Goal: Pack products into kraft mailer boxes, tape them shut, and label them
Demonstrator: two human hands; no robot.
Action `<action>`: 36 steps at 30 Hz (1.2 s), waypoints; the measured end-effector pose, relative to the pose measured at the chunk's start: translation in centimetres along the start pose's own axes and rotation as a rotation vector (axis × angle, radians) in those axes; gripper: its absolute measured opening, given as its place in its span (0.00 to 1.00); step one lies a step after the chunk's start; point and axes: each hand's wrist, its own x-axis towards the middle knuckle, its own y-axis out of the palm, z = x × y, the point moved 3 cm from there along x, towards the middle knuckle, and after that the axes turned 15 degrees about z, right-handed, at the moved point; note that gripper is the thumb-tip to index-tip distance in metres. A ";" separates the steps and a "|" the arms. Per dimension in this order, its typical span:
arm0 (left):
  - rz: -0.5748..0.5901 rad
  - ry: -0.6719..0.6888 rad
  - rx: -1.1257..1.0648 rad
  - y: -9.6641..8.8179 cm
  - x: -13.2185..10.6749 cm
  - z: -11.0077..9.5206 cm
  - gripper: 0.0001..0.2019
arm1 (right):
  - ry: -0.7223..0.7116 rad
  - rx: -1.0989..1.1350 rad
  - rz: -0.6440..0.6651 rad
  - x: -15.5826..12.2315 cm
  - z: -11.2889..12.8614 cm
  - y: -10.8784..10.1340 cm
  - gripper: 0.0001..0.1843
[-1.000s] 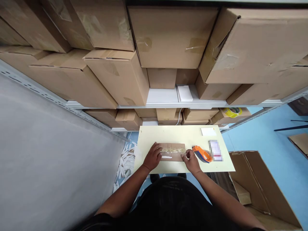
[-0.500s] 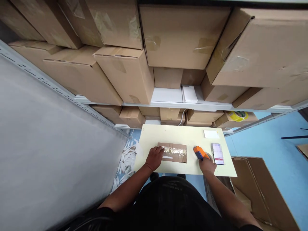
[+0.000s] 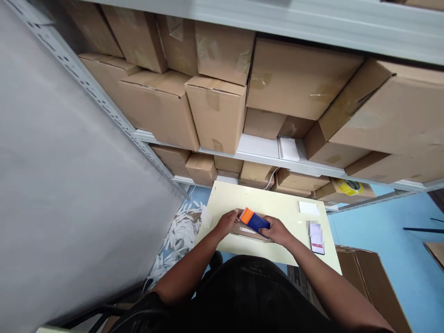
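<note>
A small flat cardboard box [image 3: 248, 233] lies on the cream tabletop [image 3: 215, 196], with a white strip on its upper face. My left hand [image 3: 227, 223] grips the box at its left end, fingers at the far left corner. My right hand [image 3: 278, 231] is closed around an orange and blue tape dispenser [image 3: 256, 222], tilted over the middle of the box and covering much of it. Whether the dispenser touches the cardboard I cannot tell.
On the table's right side lie a phone [image 3: 316, 238] and a white stack of labels or cards [image 3: 308, 207]. Shelves of cartons [image 3: 217, 113] rise behind. A yellow tape roll [image 3: 350, 187] sits on a lower carton. Paper strips [image 3: 180, 231] litter the floor at left.
My right hand has brought the tape dispenser leftward from beside the phone to over the box. My left hand has shifted from the box's top to its left end. The camera view has tilted.
</note>
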 end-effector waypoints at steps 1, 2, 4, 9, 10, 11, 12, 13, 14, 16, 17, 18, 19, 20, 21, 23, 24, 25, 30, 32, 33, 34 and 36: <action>0.006 -0.042 -0.115 -0.3 0.1 0.1 0.28 | 0.001 -0.035 0.023 0.7 0.6 0.2 0.12; 0.013 -0.063 -0.197 -0.6 0.1 0.1 0.29 | 0.005 -0.069 0.046 1.3 0.9 0.4 0.11; 0.003 -0.077 -0.277 -0.8 0.1 0.3 0.26 | 0.017 -0.122 0.078 1.9 1.4 0.5 0.11; -0.111 -0.139 -0.326 -0.3 0.1 1.4 0.20 | 0.066 -0.170 0.083 2.4 1.8 0.5 0.16; -0.123 -0.139 -0.328 -0.2 0.1 1.6 0.20 | 0.072 -0.171 0.079 2.5 1.9 0.6 0.18; -0.130 -0.138 -0.330 -0.1 0.1 1.8 0.20 | 0.073 -0.171 0.073 2.6 2.0 0.7 0.21; -0.131 -0.134 -0.336 -0.1 0.1 1.9 0.20 | 0.074 -0.172 0.066 2.7 2.0 0.9 0.23; -0.124 -0.130 -0.346 0.0 0.1 2.0 0.21 | 0.073 -0.176 0.059 2.8 2.0 1.1 0.24; -0.113 -0.127 -0.359 0.0 0.1 2.1 0.22 | 0.073 -0.182 0.050 2.9 1.9 1.2 0.25; -0.093 -0.129 -0.383 0.0 0.1 2.2 0.22 | 0.075 -0.192 0.038 3.2 1.5 1.3 0.25; -0.088 -0.135 -0.390 0.1 0.1 2.3 0.22 | 0.077 -0.192 0.035 3.3 1.3 1.2 0.25; -0.089 -0.142 -0.390 0.1 0.2 2.3 0.21 | 0.079 -0.191 0.034 3.4 1.0 1.2 0.25; -0.094 -0.148 -0.384 0.2 0.2 2.4 0.20 | 0.082 -0.189 0.035 3.5 0.8 1.1 0.25; -0.105 -0.153 -0.373 0.2 0.3 2.4 0.20 | 0.086 -0.189 0.036 3.7 0.5 1.0 0.26; -0.120 -0.157 -0.360 0.3 0.4 2.5 0.19 | 0.089 -0.189 0.039 3.8 0.4 0.9 0.26; -0.154 -0.157 -0.330 0.4 0.4 2.5 0.18 | 0.098 -0.197 0.037 4.0 0.1 0.7 0.27; -0.170 -0.155 -0.316 0.5 0.4 2.4 0.18 | 0.099 -0.200 0.035 4.0 0.1 0.7 0.27; -0.179 -0.153 -0.303 0.5 0.4 2.4 0.17 | 0.097 -0.202 0.034 4.0 0.0 0.6 0.28; -0.149 -0.158 -0.310 0.3 0.1 1.6 0.15 | 0.069 -0.192 0.036 3.7 0.1 0.5 0.28; -0.160 -0.171 -0.333 0.4 0.1 1.2 0.12 | 0.080 -0.201 0.037 3.7 0.3 0.5 0.28; -0.174 -0.174 -0.340 0.4 0.2 1.0 0.11 | 0.088 -0.211 0.034 3.7 0.5 0.5 0.29; -0.190 -0.175 -0.343 0.5 0.3 0.8 0.10 | 0.094 -0.223 0.028 3.7 0.7 0.5 0.29; -0.225 -0.173 -0.342 0.3 0.5 0.7 0.07 | 0.108 -0.255 0.020 3.8 1.1 0.2 0.28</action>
